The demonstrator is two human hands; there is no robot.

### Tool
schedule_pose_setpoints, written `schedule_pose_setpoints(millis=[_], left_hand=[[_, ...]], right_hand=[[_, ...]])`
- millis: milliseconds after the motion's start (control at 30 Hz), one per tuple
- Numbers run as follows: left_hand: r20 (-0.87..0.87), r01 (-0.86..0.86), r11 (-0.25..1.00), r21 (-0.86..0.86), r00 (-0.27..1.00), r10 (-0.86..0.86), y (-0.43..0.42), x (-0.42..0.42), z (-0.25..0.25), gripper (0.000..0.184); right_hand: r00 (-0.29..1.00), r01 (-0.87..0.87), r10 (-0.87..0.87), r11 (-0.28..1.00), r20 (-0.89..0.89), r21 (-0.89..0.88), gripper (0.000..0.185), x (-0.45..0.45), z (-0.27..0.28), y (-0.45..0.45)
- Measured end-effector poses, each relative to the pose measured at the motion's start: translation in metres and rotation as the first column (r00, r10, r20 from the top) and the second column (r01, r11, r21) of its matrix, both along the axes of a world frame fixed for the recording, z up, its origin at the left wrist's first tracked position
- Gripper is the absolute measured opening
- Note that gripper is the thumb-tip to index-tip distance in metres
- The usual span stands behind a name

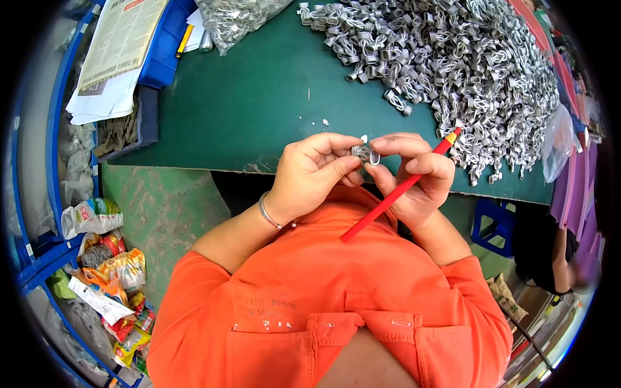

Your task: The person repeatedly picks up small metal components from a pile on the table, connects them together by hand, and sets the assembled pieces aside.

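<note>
My left hand (pixel 307 168) pinches a small grey metal fitting (pixel 360 152) with a ribbed collar, just in front of the table edge. Thumb and forefinger of my right hand (pixel 417 178) close on the oval metal loop (pixel 374 157) at its other end; whether loop and collar are one piece I cannot tell. A long red pencil-like stick (pixel 381 207), with a yellow band near its upper tip, lies slanted between the fingers of that same hand. Beyond both hands, a large heap of similar metal fittings (pixel 453 71) covers the right of the green table (pixel 259 97).
A clear bag of fittings (pixel 236 19) lies at the table's far side. Papers (pixel 123 45) rest on a blue bin (pixel 158 58) at left. Snack packets (pixel 123 271) fill the left shelf. A blue stool (pixel 495 226) stands at right, near another person's arm (pixel 560 262).
</note>
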State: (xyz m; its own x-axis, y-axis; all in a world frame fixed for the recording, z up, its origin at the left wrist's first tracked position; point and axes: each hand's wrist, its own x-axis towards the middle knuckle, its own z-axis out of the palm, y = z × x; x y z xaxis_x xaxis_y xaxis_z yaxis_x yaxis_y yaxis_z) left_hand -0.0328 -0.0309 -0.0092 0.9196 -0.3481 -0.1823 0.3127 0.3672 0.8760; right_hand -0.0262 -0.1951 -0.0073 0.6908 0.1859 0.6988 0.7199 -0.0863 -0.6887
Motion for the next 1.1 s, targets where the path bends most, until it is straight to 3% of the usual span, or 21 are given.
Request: schedule_pose_setpoints(millis=[67, 167, 233, 367, 467, 533, 600, 667, 700, 733, 800, 833, 867, 1000, 1067, 1100], left_hand=[[0.018, -0.001, 1.000, 0.001, 1.000, 0.001, -0.001, 0.000, 0.001, 0.020], [0.056, -0.110, 0.993, -0.048, 0.992, 0.112, -0.002, -0.001, 0.002, 0.020], [0.310, -0.131, 0.991, 0.032, 0.944, 0.114, 0.000, -0.001, -0.001, 0.023], [0.449, -0.172, 0.979, 0.106, 0.887, 0.107, -0.003, -0.002, 0.005, 0.024], [0.421, -0.149, 0.986, 0.069, 0.901, 0.106, -0.004, 0.000, 0.005, 0.022], [0.105, -0.123, 0.989, 0.084, 0.988, 0.114, -0.004, 0.002, 0.012, 0.015], [0.033, -0.107, 0.993, 0.039, 0.994, 0.106, -0.005, 0.007, 0.011, 0.018], [-0.289, -0.040, 0.941, -0.335, 0.955, -0.063, -0.002, 0.014, 0.012, 0.022], [-0.348, -0.003, 0.947, -0.322, 0.930, -0.115, -0.001, 0.016, 0.015, 0.022], [-0.346, 0.002, 0.947, -0.321, 0.931, -0.119, 0.001, 0.017, 0.013, 0.022], [-0.346, 0.048, 0.892, -0.449, 0.911, -0.223, 0.004, 0.017, 0.008, 0.017], [-0.335, 0.028, 0.948, -0.317, 0.932, -0.140, -0.001, 0.016, 0.017, 0.018], [-0.334, 0.035, 0.948, -0.316, 0.931, -0.145, 0.000, 0.016, 0.016, 0.018], [-0.222, 0.034, 0.994, -0.104, 0.973, -0.056, -0.002, 0.018, 0.016, 0.022], [-0.186, 0.004, 1.000, -0.009, 0.983, -0.006, -0.004, 0.019, 0.017, 0.024], [-0.168, -0.011, 1.000, 0.021, 0.986, 0.015, -0.005, 0.019, 0.018, 0.024]], right_hand=[[1.000, 0.020, -0.020, 1.000, -0.002, 0.014, 0.042, -0.001, 0.002, 0.001], [0.977, 0.141, -0.131, 0.989, -0.170, 0.045, 0.038, -0.004, 0.000, -0.001], [0.937, 0.120, -0.060, 0.980, -0.344, 0.156, 0.035, -0.003, -0.007, -0.004], [0.875, 0.092, 0.081, 0.940, -0.477, 0.327, 0.033, -0.006, -0.010, -0.003], [0.930, 0.123, -0.037, 0.968, -0.365, 0.217, 0.033, -0.006, -0.010, -0.004], [0.974, 0.207, -0.201, 0.977, -0.103, 0.047, 0.033, -0.002, -0.007, -0.005], [0.996, 0.088, -0.086, 0.993, 0.037, -0.077, 0.032, 0.000, 0.000, -0.010], [0.998, -0.054, 0.056, 0.998, 0.036, -0.045, 0.032, 0.002, 0.005, -0.007], [0.998, 0.019, -0.013, 0.995, 0.056, -0.098, 0.032, 0.005, 0.005, -0.012], [0.994, 0.091, -0.080, 0.985, 0.079, -0.148, 0.032, 0.009, 0.005, -0.020], [0.901, 0.429, -0.428, 0.856, 0.070, -0.290, 0.030, 0.019, -0.001, -0.028], [0.877, 0.467, -0.467, 0.766, 0.116, -0.442, 0.030, 0.026, 0.003, -0.033], [0.851, 0.494, -0.497, 0.649, 0.169, -0.578, 0.029, 0.031, 0.009, -0.036], [0.854, 0.466, -0.506, 0.645, 0.118, -0.605, 0.028, 0.030, -0.002, -0.037], [0.888, 0.378, -0.438, 0.871, -0.144, -0.314, 0.030, 0.025, -0.004, -0.032], [0.914, 0.332, -0.373, 0.914, -0.162, -0.232, 0.031, 0.022, -0.002, -0.030]])
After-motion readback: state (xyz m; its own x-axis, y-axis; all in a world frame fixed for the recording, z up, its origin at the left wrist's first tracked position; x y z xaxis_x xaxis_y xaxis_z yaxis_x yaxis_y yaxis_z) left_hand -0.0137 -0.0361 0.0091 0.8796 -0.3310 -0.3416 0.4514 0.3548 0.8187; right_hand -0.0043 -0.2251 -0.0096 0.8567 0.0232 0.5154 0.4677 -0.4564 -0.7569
